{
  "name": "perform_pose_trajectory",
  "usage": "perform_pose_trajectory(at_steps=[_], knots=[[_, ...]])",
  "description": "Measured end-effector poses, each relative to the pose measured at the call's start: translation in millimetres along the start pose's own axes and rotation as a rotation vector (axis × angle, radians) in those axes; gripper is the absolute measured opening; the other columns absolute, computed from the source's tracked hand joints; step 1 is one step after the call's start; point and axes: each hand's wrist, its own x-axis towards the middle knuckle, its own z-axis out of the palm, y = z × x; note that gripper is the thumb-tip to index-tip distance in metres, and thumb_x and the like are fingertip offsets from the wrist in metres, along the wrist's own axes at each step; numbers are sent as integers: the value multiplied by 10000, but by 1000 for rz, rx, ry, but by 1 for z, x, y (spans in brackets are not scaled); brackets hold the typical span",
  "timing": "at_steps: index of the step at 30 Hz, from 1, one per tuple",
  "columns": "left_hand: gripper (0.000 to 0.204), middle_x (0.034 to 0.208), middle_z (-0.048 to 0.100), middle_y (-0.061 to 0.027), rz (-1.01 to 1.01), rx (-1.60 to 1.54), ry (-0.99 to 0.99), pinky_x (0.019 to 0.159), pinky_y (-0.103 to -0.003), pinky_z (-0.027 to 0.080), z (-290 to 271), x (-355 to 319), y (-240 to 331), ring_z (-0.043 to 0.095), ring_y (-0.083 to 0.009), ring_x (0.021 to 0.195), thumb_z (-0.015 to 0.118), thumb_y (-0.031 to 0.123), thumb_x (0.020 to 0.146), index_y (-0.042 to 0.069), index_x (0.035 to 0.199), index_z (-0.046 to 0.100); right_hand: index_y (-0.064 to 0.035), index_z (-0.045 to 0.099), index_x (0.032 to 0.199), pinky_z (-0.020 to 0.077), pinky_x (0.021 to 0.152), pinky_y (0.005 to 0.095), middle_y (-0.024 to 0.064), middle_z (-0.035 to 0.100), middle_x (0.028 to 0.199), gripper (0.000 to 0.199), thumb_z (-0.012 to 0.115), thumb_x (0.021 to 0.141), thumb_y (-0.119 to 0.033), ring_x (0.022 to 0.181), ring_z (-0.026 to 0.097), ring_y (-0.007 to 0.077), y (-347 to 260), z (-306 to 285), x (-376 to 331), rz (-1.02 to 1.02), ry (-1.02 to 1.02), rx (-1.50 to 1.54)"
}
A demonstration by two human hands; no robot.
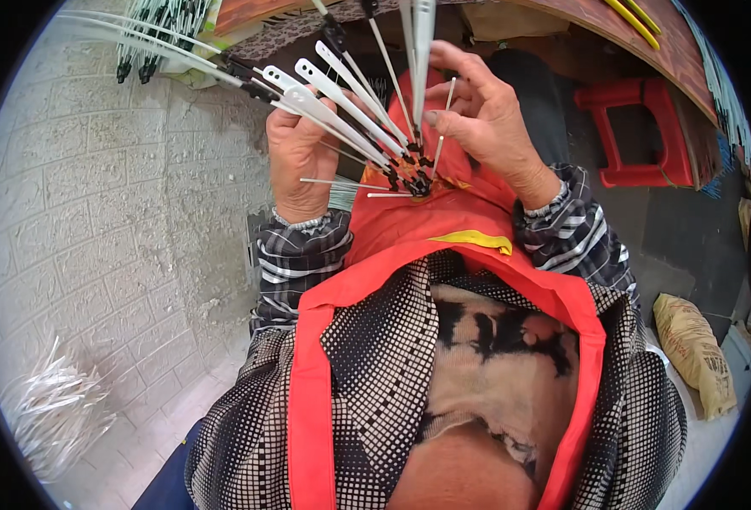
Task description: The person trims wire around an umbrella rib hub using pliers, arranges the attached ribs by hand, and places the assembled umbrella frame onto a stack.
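On my lap, over the red apron (409,225), rests a frame like an umbrella's, with a dark hub (413,174) at its lower end. From that hub, white slats with holes near their ends (341,85) fan upward, among thin white rods (378,185) and black joints. My left hand (299,161) is closed at the left slats, which partly hide its fingers. On the other side, my right hand (494,119) has thumb and fingers bent around a taller white slat (422,59). Its fingertips are partly hidden behind that slat.
A wooden tabletop (681,51) curves across the far right, with yellow-handled tools (634,21) on it. Beneath stands a red plastic stool (643,132). More rods with black joints (158,34) lie far left. White strips (56,412) and a filled sack (694,353) lie on the floor.
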Motion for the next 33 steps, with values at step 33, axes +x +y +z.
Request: perform_pose_trajectory(at_steps=[33], knots=[[308,815,603,-132,125,-90,-820,653,-358,474,-34,7,11,583,-250,735,639,326,893,24,866,586,20,681,966,481,642,202,2,663,817,228,751,811,-131,700,604,61,14,-5,-7,410,-286,351]])
